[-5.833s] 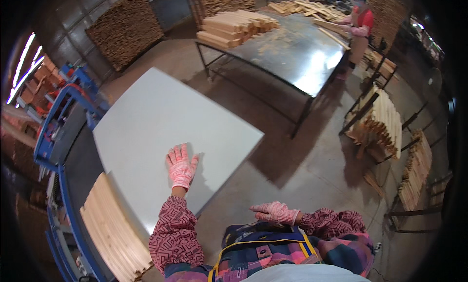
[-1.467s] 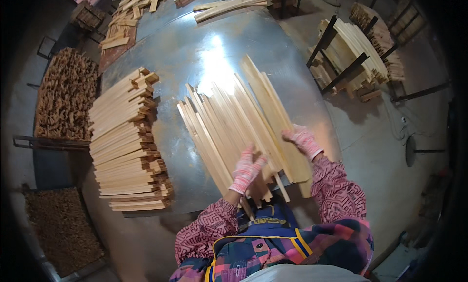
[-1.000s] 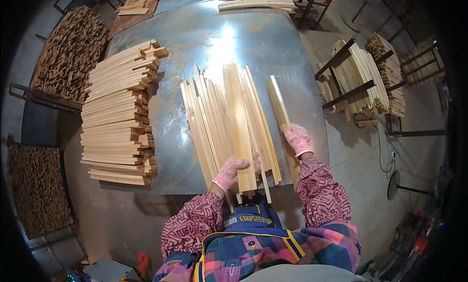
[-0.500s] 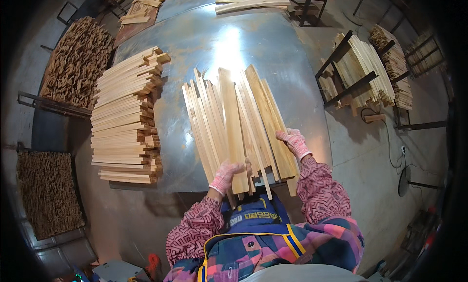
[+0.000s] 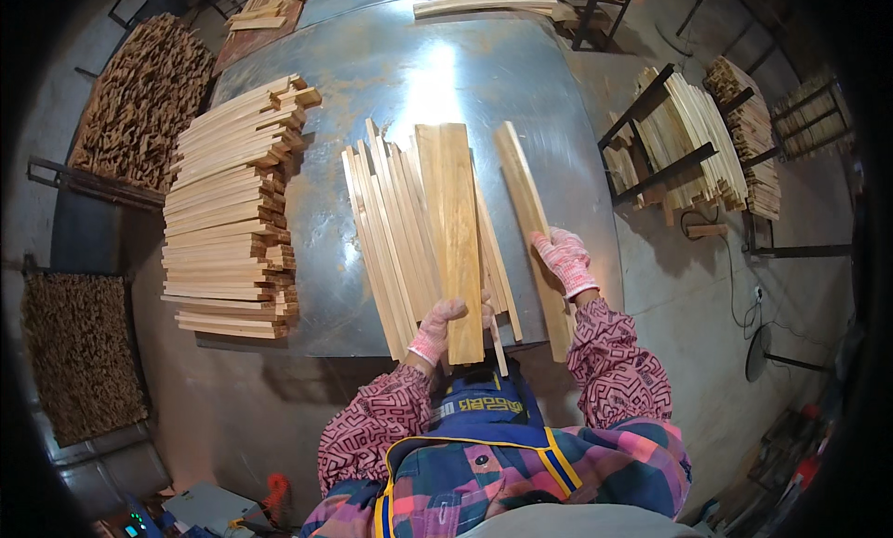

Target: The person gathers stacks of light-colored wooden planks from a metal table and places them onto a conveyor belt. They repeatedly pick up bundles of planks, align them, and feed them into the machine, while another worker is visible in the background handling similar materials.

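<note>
While fingers of the left hand point(image 5: 437, 330) clasp a wide plank point(image 5: 451, 231) over the near edge of the table point(image 5: 539, 82), the right hand point(image 5: 564, 261), pinching a second plank point(image 5: 524, 194), has just swung it rightward, separating it from the slats point(image 5: 391, 240).

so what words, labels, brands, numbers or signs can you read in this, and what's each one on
Blue apron: yellow and pale lettering, creased and seen at a slant; I won't copy it out.
Small lit display, lower left: green marks, too small to read.
Wider board in the left hand, and other board in the right hand: no lettering I can make out.
</note>
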Motion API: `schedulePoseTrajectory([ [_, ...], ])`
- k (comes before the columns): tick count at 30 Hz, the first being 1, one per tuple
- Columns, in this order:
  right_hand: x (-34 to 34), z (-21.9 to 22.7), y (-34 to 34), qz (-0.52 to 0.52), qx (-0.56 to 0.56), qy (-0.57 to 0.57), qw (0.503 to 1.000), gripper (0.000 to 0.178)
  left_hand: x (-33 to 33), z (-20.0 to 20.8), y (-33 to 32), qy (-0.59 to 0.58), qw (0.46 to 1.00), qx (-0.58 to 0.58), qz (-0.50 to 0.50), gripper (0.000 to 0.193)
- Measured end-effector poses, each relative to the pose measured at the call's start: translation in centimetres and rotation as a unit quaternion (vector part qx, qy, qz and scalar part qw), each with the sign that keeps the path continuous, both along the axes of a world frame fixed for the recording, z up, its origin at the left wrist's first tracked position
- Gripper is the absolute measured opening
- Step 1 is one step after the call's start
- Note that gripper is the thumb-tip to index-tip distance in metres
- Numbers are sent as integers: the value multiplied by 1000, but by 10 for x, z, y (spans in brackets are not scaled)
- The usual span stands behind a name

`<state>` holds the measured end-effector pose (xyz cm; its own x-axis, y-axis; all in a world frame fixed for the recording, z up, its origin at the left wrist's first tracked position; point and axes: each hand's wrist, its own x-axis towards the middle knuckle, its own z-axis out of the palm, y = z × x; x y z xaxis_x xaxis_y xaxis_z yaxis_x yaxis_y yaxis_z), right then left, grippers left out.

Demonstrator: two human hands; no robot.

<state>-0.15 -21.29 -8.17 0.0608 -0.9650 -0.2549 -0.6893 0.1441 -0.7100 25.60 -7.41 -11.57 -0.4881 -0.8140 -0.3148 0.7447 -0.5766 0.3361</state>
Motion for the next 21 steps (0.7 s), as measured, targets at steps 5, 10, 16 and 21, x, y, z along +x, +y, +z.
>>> schedulePoseTrajectory([
  [5,39,-42,-5,76,-56,37,995,62,3,-7,3,-7,1000,16,12,67],
  [10,77,-42,13,51,-6,81,995,73,4,-3,6,-98,995,-16,19,63],
  [16,121,15,48,113,88,78,987,106,4,16,4,-460,887,-34,-1,58],
  [21,85,-1,37,11,97,-136,986,100,18,35,14,-350,936,-47,11,66],
])
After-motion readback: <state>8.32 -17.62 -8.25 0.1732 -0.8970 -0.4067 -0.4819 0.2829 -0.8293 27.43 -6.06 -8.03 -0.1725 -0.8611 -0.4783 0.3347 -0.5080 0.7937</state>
